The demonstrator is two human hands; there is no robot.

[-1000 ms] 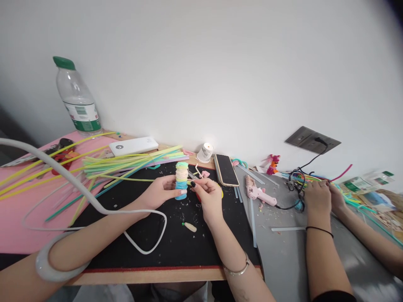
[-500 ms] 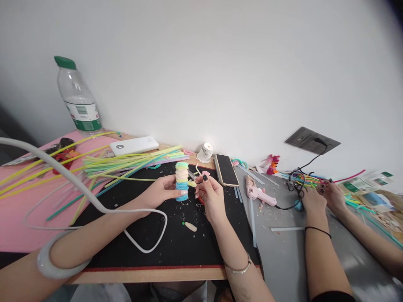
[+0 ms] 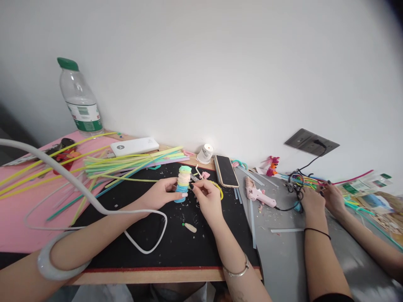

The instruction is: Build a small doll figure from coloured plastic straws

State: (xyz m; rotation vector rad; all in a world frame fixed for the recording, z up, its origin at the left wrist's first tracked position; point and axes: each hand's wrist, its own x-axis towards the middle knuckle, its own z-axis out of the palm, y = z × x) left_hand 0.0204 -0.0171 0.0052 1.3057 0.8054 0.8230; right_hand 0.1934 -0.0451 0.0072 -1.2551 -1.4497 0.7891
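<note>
My left hand [image 3: 163,193] is wrapped round a small upright column of coiled pipe cleaner [image 3: 183,178], green on top, cream in the middle and blue below. It is held above the black mat [image 3: 132,239], leaning slightly right. My right hand [image 3: 208,197] is pinched close to the column's right side; whatever its fingertips hold is hidden. A yellow pipe-cleaner loop [image 3: 221,193] shows just behind that hand. Between and beyond my hands lie a pink piece [image 3: 205,175] and a white bent strip [image 3: 197,169]. A cream carrot-shaped piece with a green tip [image 3: 190,227] lies below on the mat.
A pipe-cleaner bundle [image 3: 135,163], power bank [image 3: 135,146] and bottle [image 3: 83,109] are left. A white cable [image 3: 103,209] arches over my left forearm. Toward the right are a paper cup [image 3: 205,153], phone [image 3: 226,171], pink glue gun [image 3: 260,194] and another person's hands [image 3: 315,203].
The column has tilted and shifted slightly right. My right hand has turned, its fingertips moving left against the column's side. The yellow-green bit formerly beside the column no longer shows there.
</note>
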